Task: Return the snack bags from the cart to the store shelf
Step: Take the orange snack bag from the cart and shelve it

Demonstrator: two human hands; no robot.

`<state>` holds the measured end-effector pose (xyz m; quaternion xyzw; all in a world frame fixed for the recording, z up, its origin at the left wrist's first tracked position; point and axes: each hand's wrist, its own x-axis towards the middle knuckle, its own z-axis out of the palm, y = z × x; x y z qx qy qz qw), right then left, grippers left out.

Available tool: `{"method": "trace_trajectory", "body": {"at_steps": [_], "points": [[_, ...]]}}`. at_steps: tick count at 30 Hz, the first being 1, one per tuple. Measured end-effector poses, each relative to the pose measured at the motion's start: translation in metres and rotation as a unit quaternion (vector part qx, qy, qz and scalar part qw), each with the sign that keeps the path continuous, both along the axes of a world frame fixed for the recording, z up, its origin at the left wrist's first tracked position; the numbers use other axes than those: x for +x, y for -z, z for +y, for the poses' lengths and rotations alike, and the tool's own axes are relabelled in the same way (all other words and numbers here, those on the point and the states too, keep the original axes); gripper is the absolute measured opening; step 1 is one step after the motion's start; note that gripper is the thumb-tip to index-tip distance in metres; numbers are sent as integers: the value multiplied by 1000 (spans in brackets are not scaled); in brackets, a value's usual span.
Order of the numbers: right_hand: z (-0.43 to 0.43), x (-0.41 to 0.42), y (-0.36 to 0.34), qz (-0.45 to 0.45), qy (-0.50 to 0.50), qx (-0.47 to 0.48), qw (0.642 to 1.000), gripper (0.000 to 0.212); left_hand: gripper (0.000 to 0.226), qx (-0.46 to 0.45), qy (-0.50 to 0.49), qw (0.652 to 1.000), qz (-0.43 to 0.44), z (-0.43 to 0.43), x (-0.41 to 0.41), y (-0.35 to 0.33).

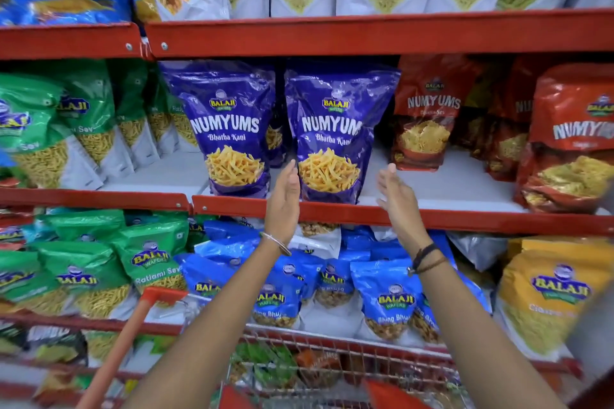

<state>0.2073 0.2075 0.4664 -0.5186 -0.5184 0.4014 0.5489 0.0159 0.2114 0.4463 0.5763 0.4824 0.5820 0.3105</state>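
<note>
Both grips spread, empty: left hand (284, 199) and right hand (397, 194) flank the purple Numyums bag (335, 133) upright at the shelf's (432, 219) front edge, likely steadying it.

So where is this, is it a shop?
Yes, most likely a grocery shop's snack aisle. Red shelves hold rows of the same purple Numyums bags and blue Balaji bags, and a wire shopping cart stands below the person's open hands.
</note>
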Motion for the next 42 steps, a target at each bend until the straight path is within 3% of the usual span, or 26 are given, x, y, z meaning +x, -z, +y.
{"method": "trace_trajectory", "body": {"at_steps": [2, 4, 11, 15, 17, 18, 21, 26, 31, 34, 35, 38, 40, 42], "points": [[-37, 16, 25, 29, 15, 1, 999, 47, 36, 37, 7, 999, -32, -31, 9, 25], [-75, 35, 63, 55, -1, -23, 998, 25, 36, 24, 31, 999, -16, -65, 16, 56], [-180, 107, 217, -33, -16, -257, 966, 16, 35, -199, 71, 977, 38, -130, 43, 203], [-194, 143, 272, -116, -33, -407, 905, 20, 18, -335, 79, 936, 77, -140, 68, 276], [-188, 153, 297, -156, -44, -445, 881, 5, 26, -387, 90, 912, 105, -139, 82, 311], [-183, 156, 311, -187, -49, -453, 870, 10, 31, -409, 95, 901, 112, -136, 89, 329], [-168, 166, 367, -253, -88, -424, 865, 42, 47, -463, 126, 868, 128, -128, 110, 382], [-151, 157, 391, -244, -45, -393, 885, 35, 71, -496, 152, 852, 63, -115, 140, 425], [-145, 163, 417, -237, 28, -388, 890, 24, 43, -503, 77, 860, 29, -102, 158, 423], [-142, 162, 423, -248, 46, -372, 893, 20, 23, -514, 53, 846, 127, -94, 157, 416], [-142, 162, 423, -257, 47, -361, 895, 18, 19, -491, 61, 859, 133, -94, 155, 415], [-144, 162, 410, -258, 53, -323, 909, 13, 30, -459, 24, 874, 158, -97, 147, 408], [-146, 161, 390, -233, 66, -291, 925, 10, 19, -487, 27, 865, 115, -105, 145, 387], [-150, 161, 369, -222, 66, -256, 939, 4, 22, -463, 1, 885, 55, -114, 143, 359]]}}
